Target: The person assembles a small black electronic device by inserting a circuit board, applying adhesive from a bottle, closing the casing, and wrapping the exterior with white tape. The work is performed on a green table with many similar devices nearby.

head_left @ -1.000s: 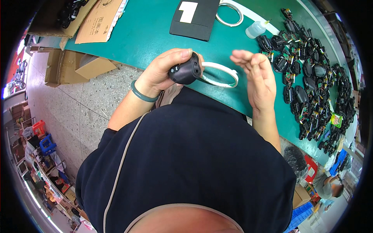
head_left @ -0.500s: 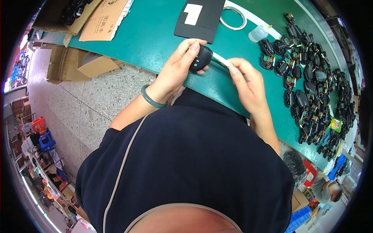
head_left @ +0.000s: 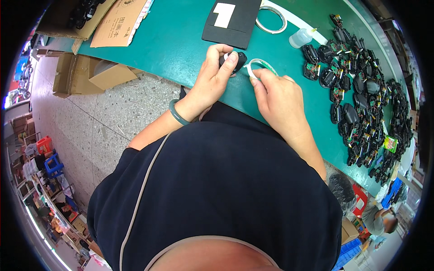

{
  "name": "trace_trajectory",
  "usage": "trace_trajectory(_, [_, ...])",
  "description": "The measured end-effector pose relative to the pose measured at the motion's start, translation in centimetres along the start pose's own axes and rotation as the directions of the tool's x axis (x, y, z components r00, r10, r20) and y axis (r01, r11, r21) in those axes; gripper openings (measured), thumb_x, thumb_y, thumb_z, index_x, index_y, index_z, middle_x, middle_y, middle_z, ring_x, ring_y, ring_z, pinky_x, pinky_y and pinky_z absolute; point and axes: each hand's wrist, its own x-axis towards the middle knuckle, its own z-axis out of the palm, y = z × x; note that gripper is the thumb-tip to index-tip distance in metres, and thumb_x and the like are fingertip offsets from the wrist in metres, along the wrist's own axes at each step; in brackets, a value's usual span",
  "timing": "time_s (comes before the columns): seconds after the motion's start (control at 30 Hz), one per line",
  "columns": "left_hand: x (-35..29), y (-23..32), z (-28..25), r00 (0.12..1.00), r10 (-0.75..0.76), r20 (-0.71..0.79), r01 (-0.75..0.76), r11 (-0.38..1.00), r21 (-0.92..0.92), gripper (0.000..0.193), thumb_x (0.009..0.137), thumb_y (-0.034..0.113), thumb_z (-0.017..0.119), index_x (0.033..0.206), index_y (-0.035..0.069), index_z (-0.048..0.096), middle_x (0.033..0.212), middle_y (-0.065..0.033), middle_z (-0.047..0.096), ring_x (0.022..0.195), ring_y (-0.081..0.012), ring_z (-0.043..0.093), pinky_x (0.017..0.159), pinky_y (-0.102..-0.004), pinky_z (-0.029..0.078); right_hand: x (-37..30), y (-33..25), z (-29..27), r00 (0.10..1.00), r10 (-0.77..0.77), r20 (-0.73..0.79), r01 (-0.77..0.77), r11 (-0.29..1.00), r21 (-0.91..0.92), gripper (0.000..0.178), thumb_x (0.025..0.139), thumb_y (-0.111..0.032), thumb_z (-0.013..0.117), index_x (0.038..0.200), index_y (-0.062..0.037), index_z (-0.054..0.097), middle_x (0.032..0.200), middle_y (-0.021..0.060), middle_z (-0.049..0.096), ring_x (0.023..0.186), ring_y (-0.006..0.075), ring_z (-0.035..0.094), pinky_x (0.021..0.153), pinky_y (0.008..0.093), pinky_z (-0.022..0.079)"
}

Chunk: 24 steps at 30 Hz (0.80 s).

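My left hand (head_left: pixel 209 80) is closed around a black, rounded plastic device (head_left: pixel 239 62), held just above the near edge of the green table. The thumb lies over its top, and a bit of white shows by the fingertips. To the right, my right hand (head_left: pixel 282 99) pinches a narrow roll of white tape (head_left: pixel 257 61) with a greenish inner side. A short white end sticks out from the roll toward the device; whether it touches the device, I cannot tell.
Beyond my hands lie a black flat pad (head_left: pixel 228 34) with a white patch and a pale ring (head_left: pixel 271 20). A translucent bottle (head_left: pixel 301 39) stands near rows of black devices (head_left: pixel 357 99) with circuit boards and wires. Cardboard boxes (head_left: pixel 72 74) are at left; another person (head_left: pixel 377 220) sits lower right.
The tape roll has turned from edge-on to showing its ring shape, and my right hand has rolled over and shifted slightly left. My left hand has tilted the device, with its thumb now across it.
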Motion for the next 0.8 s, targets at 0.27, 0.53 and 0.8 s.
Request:
trace_trajectory(0.27, [-0.1,0.1,0.1,0.996,0.067,0.053,-0.074,0.987,0.144,0.04,0.094,0.022,0.061,0.123,0.002,0.041,0.108,-0.0103,0.058,0.097,-0.0154,0.057,0.083,-0.0304,0.05,0.2,-0.3,0.2,0.999,0.018,-0.034,-0.018,1.0,0.021,0.011,0.087,-0.014,0.059,0.088,-0.0035,0.06,0.069,0.016,0.065,0.062,0.0347,0.063,0.062,0.0435,0.051])
trace_trajectory(0.53, [0.1,-0.4,0.0,0.976,0.209,0.065,-0.218,0.952,0.217,0.039,0.092,0.018,0.064,0.12,0.001,0.042,0.105,-0.0114,0.061,0.093,-0.016,0.06,0.08,-0.0294,0.051,0.3,-0.2,0.1,1.0,0.016,-0.002,-0.015,1.0,0.016,0.011,0.087,-0.014,0.058,0.088,-0.0034,0.061,0.069,0.0149,0.065,0.062,0.0346,0.063,0.061,0.0436,0.051])
trace_trajectory(0.8, [0.2,-0.9,0.1,0.976,0.212,0.047,-0.218,0.954,0.205,0.029,0.092,0.015,0.063,0.112,0.001,0.047,0.097,-0.009,0.061,0.083,-0.013,0.06,0.069,-0.0265,0.051,0.2,-0.6,-0.1,0.999,0.029,-0.023,-0.028,0.998,0.055,0.012,0.086,-0.016,0.061,0.09,-0.0049,0.063,0.065,0.0141,0.064,0.06,0.0328,0.064,0.062,0.0427,0.051])
